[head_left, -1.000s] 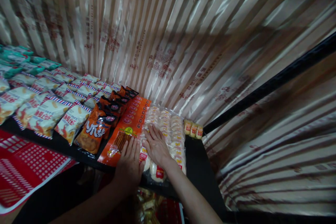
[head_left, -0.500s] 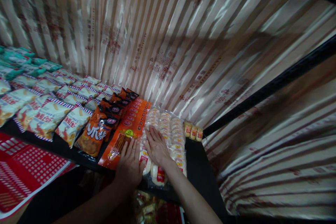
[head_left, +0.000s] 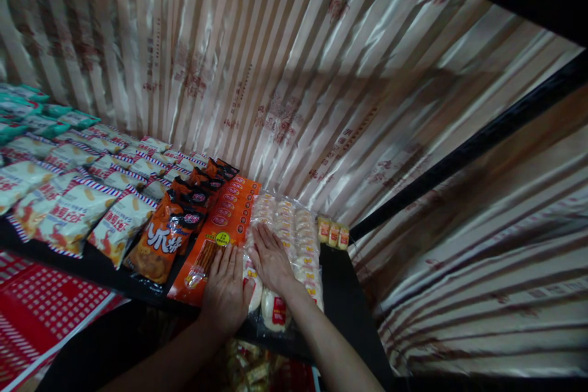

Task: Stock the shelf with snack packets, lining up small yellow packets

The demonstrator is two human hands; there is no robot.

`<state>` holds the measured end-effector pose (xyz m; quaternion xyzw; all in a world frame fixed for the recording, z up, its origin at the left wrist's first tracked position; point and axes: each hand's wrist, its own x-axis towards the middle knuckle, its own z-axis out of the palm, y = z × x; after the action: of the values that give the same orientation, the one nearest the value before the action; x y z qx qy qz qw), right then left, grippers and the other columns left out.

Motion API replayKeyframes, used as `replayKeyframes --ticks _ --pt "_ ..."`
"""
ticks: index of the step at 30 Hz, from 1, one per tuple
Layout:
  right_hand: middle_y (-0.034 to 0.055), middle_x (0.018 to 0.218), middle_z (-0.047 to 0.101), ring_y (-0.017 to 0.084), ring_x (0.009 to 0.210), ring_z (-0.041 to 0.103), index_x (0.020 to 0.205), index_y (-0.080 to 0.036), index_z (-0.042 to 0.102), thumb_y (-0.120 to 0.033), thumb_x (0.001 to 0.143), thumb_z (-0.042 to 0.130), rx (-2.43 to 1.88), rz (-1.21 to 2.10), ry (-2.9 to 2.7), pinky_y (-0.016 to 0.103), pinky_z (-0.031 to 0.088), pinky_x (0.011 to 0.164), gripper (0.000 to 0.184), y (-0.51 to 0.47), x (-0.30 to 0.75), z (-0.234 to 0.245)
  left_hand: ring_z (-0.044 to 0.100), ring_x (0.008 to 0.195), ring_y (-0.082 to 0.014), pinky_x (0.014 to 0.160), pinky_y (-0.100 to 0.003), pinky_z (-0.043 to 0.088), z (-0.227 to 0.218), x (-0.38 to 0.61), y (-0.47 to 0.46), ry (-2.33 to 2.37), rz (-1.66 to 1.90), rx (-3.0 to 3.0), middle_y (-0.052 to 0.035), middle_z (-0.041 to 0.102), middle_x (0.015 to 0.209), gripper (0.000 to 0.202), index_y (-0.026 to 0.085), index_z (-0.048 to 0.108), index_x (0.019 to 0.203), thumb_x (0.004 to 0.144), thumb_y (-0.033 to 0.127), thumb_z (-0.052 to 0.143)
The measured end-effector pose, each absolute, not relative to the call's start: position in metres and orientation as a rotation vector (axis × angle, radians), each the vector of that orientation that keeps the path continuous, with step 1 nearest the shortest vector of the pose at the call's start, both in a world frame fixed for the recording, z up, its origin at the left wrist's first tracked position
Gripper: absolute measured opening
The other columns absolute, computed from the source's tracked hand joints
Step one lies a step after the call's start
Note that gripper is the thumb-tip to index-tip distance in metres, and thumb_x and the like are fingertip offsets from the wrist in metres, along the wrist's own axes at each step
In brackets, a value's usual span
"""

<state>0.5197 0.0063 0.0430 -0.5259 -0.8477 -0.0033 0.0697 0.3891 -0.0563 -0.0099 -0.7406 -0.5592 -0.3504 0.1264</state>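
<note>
While resting the left hand (head_left: 225, 294) open and palm-down on the front of the orange packets (head_left: 225, 214), lays the right hand (head_left: 271, 257) just beside it, likewise flat and open, on the left column of the white packs (head_left: 304, 248). Has both hands near the front edge of the shelf (head_left: 344, 294), toward its right edge. Shows the orange packets in an overlapping row from front edge to back edge, with brown sticks in the front window, and the white packs alongside in three columns. Has small yellow packs (head_left: 334, 234) in the back right corner, near a slanting black bar (head_left: 459, 157). Leftward along the shelf, shows brown-and-black bags (head_left: 163, 242) just beside the orange row, then white bags (head_left: 92, 199) with striped edges, then teal bags (head_left: 43, 125) farthest from the right edge. Behind the back edge, has a pale pleated curtain (head_left: 275, 92) with dark red prints. Below the front edge, shows a red basket (head_left: 46, 312) at the left and gold-wrapped pieces (head_left: 257, 373), dim in shadow, nearer the hands.
</note>
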Motion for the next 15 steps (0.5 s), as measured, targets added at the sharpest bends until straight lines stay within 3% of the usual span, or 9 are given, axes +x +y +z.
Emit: replayKeyframes --ticks 8,15 --pt "0.012 0.15 0.023 0.022 0.14 0.015 0.142 -0.01 0.03 -0.036 0.094 0.031 -1.648 0.009 -2.519 0.041 0.018 0.114 0.054 0.01 0.517 0.044 0.05 0.119 -0.0316 0.102 -0.047 0.037 -0.019 0.39 -0.052 -1.615 -1.015 -2.107 -0.02 0.058 0.124 0.048 0.001 0.054 0.12 0.083 0.03 0.042" --pt "0.0109 0.149 0.026 0.021 0.14 0.017 0.142 -0.012 0.03 -0.037 0.095 0.028 -1.68 0.097 -2.538 0.041 0.016 0.114 0.054 0.012 0.519 0.047 0.051 0.118 -0.029 0.101 -0.045 0.037 -0.029 0.39 -0.05 -1.544 -1.006 -2.122 -0.0183 0.06 0.122 0.046 0.002 0.053 0.12 0.085 0.028 0.039"
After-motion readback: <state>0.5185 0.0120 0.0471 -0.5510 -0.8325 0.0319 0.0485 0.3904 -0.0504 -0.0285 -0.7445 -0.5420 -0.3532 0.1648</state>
